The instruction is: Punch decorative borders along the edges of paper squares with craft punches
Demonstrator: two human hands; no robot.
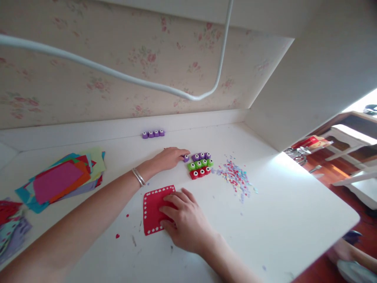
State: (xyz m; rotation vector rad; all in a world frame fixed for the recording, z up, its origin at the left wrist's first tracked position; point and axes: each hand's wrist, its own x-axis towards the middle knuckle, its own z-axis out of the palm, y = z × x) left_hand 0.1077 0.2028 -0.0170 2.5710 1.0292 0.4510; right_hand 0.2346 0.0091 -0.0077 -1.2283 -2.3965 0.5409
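Note:
My left hand [169,158], with silver bangles at its wrist, reaches to the left end of a group of small craft punches. Its fingertips close on a purple craft punch [186,158] standing on the table. Beside it are a row of purple punches [202,156], a row of green punches [198,164] and a row of red punches [202,172]. My right hand [188,220] lies with fingers spread on a red sheet [153,208]. Small cut-out shapes line the sheet's visible edges; the hand covers its right part.
Against the wall stand several more purple punches [153,134]. Colored sheets [59,179] are stacked at left, with punched sheets [11,226] nearer. A scatter of confetti [237,177] lies to the right. A pale cable [118,72] hangs across the front. Someone's arm [350,251] shows at lower right.

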